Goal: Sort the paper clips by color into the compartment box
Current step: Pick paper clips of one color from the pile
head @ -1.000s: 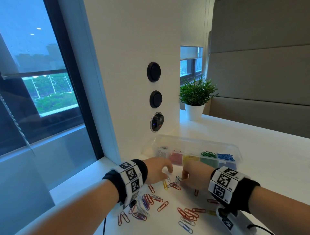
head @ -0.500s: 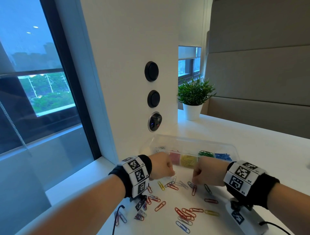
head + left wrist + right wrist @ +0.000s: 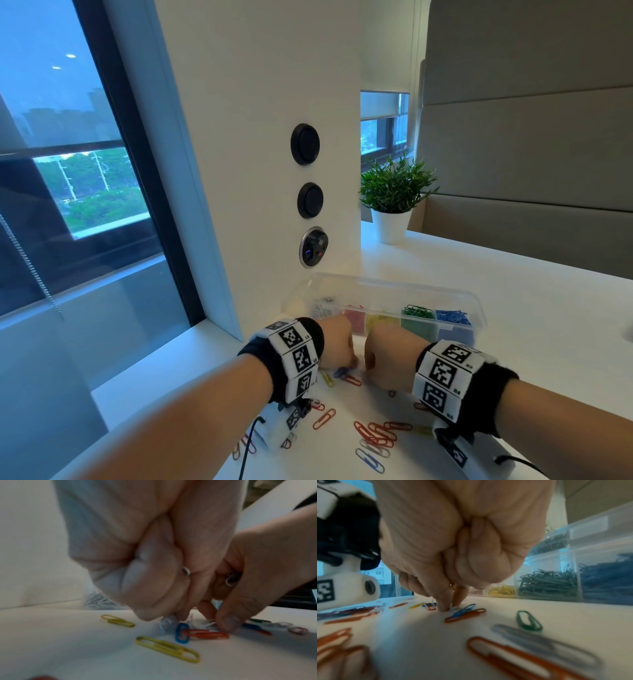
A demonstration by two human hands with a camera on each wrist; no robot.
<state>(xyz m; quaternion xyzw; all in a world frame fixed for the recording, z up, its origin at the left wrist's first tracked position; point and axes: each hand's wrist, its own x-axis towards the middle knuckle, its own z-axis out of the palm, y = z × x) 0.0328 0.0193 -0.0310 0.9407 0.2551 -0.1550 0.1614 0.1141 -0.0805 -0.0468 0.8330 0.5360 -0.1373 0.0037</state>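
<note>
Standing at the back of the white table (image 3: pixel 513 308), against the pillar, the clear box (image 3: pixel 387 287) holds five lots of clips side by side: white (image 3: pixel 323 306) nearest the pillar, then red (image 3: pixel 354 317), yellow (image 3: pixel 378 319), green (image 3: pixel 416 312) and blue (image 3: pixel 452 316) at the far end. In the right wrist view the green heap (image 3: pixel 547 584) and the blue heap (image 3: pixel 606 580) fill their sections behind clear walls.

Both fists sit close together just in front of the box. The left hand (image 3: pixel 337 342) is curled, fingertips (image 3: pixel 181 615) down on the table at a white clip (image 3: pixel 165 623); a white clip shows in its fist. The right hand (image 3: pixel 388 359) is curled too, its fingertips (image 3: pixel 444 605) pinched at a pale clip beside a blue clip (image 3: pixel 464 609) and an orange one (image 3: pixel 465 615).

Loose clips (image 3: pixel 375 435) of mixed colours lie scattered on the table under and behind the wrists.
</note>
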